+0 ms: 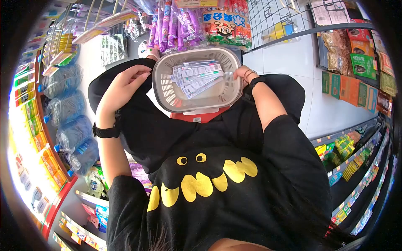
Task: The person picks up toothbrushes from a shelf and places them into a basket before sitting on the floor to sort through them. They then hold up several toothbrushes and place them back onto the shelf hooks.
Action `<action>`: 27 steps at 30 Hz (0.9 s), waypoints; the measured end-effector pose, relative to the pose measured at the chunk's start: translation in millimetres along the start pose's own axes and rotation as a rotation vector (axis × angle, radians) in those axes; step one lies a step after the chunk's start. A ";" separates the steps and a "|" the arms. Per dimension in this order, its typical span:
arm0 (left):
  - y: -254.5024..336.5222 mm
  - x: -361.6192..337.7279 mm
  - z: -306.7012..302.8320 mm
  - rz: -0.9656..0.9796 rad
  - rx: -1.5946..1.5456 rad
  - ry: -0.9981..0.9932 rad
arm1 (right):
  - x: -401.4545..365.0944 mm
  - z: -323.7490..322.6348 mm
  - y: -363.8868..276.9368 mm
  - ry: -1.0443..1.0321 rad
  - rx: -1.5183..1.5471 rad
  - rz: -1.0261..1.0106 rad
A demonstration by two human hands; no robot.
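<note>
A light grey plastic basket (167, 104) with slotted walls sits in front of my body, between my bent knees. Inside it lies a loose pile of slim white packs (197, 75), which look like packaged toothbrushes. My right hand (245, 74) has its fingers curled at the basket's right rim, with part of them hidden. On the other side, my left hand (132, 81) rests over my dark trouser leg, close to the basket's left rim but apart from it. Its fingers are extended and hold nothing.
Purple packs (171, 25) and a red bag of sticks (226, 29) are just beyond the basket. Large water bottles (69, 104) line the left. A wire rack (268, 21) stands at upper right, and stocked shelves (356, 163) run along the right. Something red (209, 115) is under the basket.
</note>
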State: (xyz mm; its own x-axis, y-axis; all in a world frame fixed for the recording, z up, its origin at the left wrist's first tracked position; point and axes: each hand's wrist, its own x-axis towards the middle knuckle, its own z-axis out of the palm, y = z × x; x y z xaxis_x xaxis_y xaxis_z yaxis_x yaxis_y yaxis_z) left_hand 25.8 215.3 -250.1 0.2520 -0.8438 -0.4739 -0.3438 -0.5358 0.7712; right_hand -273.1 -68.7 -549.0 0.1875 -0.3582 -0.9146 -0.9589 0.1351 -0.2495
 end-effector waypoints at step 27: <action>61.6 -15.2 -5.9 0.220 0.083 0.093 | -92.7 -14.3 -56.7 0.483 -0.114 -0.408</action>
State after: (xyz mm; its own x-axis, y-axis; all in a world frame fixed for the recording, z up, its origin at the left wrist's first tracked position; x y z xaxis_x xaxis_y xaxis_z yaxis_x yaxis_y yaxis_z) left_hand 6.2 195.3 -192.9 0.2432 -0.9360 -0.2543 -0.4720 -0.3432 0.8120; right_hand -239.2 -56.4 -445.5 0.4505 -0.7393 -0.5004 -0.8524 -0.1895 -0.4874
